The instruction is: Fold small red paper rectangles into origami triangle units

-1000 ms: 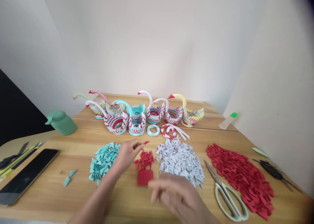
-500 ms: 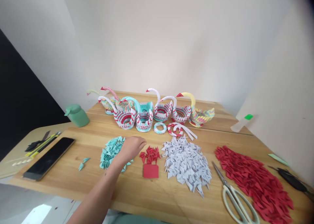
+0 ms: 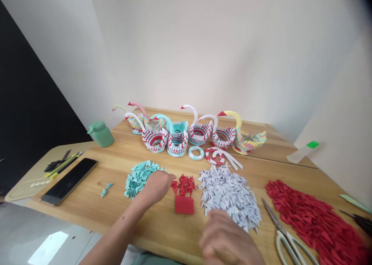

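My left hand [image 3: 156, 185] rests palm down on the wooden table [image 3: 95, 203], between a pile of teal folded paper triangles [image 3: 139, 174] and a small pile of red triangles [image 3: 184, 184]. Its fingertips reach the red pile; whether it grips a piece is hidden. A stack of red paper squares [image 3: 184, 204] lies just below that pile. My right hand [image 3: 229, 241] is blurred at the bottom edge, fingers curled, in front of a big pile of white triangles [image 3: 229, 193].
A row of modular paper swans [image 3: 188, 131] stands at the back, with paper rings [image 3: 196, 152] before it. Scissors [image 3: 286, 236] and a wide red triangle pile [image 3: 316, 222] lie right. A phone [image 3: 69, 180], pens [image 3: 62, 165] and a green dispenser [image 3: 100, 134] sit left.
The view has swung left. My left hand dropped from holding up a red piece to lying flat by the red pile. My right hand left the view, then came back at the bottom.
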Demonstrator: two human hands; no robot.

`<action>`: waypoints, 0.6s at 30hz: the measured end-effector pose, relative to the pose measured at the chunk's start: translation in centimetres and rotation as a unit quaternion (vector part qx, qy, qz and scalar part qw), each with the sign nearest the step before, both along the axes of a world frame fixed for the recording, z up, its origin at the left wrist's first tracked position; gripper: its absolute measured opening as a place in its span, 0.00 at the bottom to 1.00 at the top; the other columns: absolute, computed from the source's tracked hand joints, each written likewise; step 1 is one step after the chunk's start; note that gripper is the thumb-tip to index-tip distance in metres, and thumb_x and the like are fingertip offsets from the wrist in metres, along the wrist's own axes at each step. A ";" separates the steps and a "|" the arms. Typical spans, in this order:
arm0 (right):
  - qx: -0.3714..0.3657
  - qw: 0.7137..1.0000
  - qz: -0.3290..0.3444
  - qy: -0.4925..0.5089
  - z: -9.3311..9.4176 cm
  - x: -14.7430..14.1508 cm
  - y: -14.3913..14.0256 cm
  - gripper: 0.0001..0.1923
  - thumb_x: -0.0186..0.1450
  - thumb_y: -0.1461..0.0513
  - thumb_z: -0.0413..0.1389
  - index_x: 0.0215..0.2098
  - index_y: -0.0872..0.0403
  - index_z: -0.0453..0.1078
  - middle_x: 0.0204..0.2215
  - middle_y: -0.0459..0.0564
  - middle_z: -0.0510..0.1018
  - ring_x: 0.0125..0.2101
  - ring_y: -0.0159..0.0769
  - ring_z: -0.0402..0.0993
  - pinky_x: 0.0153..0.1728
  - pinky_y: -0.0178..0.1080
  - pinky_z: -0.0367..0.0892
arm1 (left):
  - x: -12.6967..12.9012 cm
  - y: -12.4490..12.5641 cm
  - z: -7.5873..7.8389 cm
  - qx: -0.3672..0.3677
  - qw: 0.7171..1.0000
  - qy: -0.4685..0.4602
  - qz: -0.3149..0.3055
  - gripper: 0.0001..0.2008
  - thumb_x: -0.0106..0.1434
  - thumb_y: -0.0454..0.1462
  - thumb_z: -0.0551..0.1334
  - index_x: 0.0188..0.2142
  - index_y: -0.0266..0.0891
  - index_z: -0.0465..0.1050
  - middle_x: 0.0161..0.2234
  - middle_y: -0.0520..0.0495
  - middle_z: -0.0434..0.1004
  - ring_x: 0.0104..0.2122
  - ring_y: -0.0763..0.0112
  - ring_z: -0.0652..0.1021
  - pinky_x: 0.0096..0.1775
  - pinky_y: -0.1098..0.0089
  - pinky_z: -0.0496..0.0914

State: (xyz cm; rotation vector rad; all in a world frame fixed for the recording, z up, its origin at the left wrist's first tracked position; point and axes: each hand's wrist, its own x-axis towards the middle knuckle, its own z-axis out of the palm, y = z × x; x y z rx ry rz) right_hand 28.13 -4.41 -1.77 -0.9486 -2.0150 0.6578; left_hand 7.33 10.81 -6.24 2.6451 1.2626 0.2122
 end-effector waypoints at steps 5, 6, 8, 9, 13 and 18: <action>0.147 0.953 -0.149 -0.219 -6.8 -1.1 4.3 0.10 0.63 0.61 0.58 0.43 0.50 0.72 0.40 0.51 0.80 0.39 0.44 0.74 0.52 0.56 0.56 | 0.6 0.0 -0.8 -0.010 0.997 -0.054 -0.054 0.12 0.63 0.31 0.52 0.35 0.38 0.75 0.30 0.43 0.79 0.32 0.62 0.78 0.34 0.70 0.65; 0.159 0.947 -0.161 -0.229 -8.0 -1.3 4.7 0.12 0.62 0.61 0.59 0.44 0.51 0.72 0.41 0.51 0.79 0.42 0.46 0.73 0.53 0.56 0.54 | 0.8 0.0 -0.8 -0.016 0.996 -0.071 -0.060 0.12 0.64 0.31 0.52 0.38 0.39 0.75 0.31 0.43 0.80 0.33 0.62 0.78 0.35 0.70 0.66; 0.170 0.937 -0.185 -0.243 -9.7 -1.5 5.0 0.11 0.62 0.61 0.59 0.44 0.51 0.72 0.43 0.51 0.79 0.46 0.46 0.72 0.54 0.55 0.52 | 0.9 -0.1 -0.9 -0.023 0.992 -0.107 -0.062 0.14 0.66 0.33 0.50 0.43 0.40 0.74 0.35 0.44 0.80 0.36 0.63 0.78 0.38 0.69 0.67; 0.178 0.932 -0.196 -0.246 -10.3 -1.5 5.0 0.09 0.63 0.62 0.58 0.43 0.51 0.72 0.42 0.51 0.79 0.46 0.45 0.71 0.54 0.54 0.53 | 0.9 0.0 -1.0 -0.021 0.990 -0.125 -0.057 0.15 0.66 0.33 0.50 0.45 0.40 0.74 0.38 0.43 0.80 0.37 0.63 0.78 0.40 0.69 0.67; 0.212 0.920 -0.212 -0.251 -10.9 -1.7 4.3 0.08 0.66 0.67 0.53 0.38 0.50 0.73 0.43 0.50 0.78 0.44 0.41 0.71 0.51 0.50 0.57 | 0.7 0.2 -2.0 -0.001 0.983 -0.184 -0.018 0.16 0.67 0.36 0.50 0.48 0.39 0.74 0.42 0.42 0.80 0.41 0.61 0.77 0.45 0.66 0.67; 0.202 0.932 -0.204 -0.222 -10.8 -2.1 3.6 0.12 0.67 0.68 0.49 0.32 0.51 0.72 0.42 0.47 0.79 0.44 0.39 0.70 0.50 0.48 0.58 | 0.5 0.4 -2.9 -0.002 0.974 -0.226 -0.011 0.15 0.66 0.37 0.52 0.46 0.39 0.76 0.40 0.43 0.80 0.40 0.62 0.77 0.44 0.66 0.67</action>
